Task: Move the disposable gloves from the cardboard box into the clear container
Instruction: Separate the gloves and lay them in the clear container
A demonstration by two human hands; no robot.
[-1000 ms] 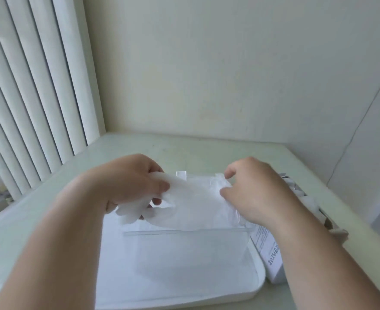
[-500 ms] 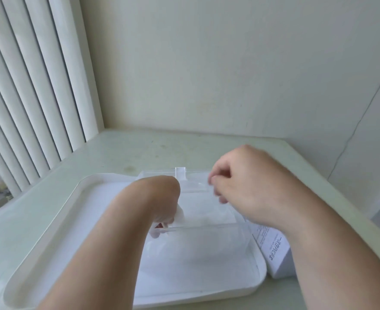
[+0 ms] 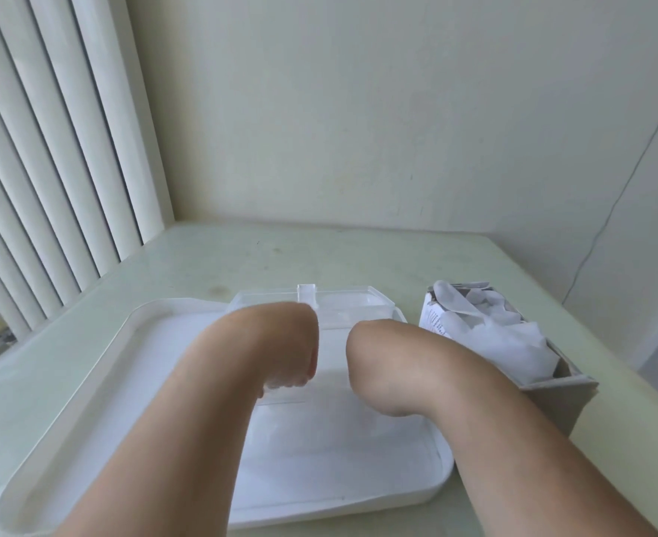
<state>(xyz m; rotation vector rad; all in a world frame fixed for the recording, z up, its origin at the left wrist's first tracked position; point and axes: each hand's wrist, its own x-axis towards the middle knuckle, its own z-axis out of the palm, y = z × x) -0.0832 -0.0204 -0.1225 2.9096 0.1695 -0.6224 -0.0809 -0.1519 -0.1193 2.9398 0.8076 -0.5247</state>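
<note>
The clear container (image 3: 352, 304) stands on a white tray, its lid open at the back. Both my hands reach down into it with the wrists bent over. My left hand (image 3: 281, 343) has its fingers curled at the container's near wall, with a bit of translucent glove showing under them. My right hand (image 3: 381, 366) points down inside the container; its fingers are hidden behind the wrist. The cardboard box (image 3: 552, 397) sits to the right of the tray, open on top. White disposable gloves (image 3: 502, 335) bulge out of it.
The white tray (image 3: 87, 381) takes up the near left of the pale green table (image 3: 242, 257). Vertical blinds (image 3: 48, 168) hang at the left and a wall closes the back and right. A thin cable (image 3: 629, 180) runs down the right wall.
My right hand has dropped from above the container down into it beside the left. The left hand has pushed the glove lower. The view has shifted left, and the cardboard box shows fully.
</note>
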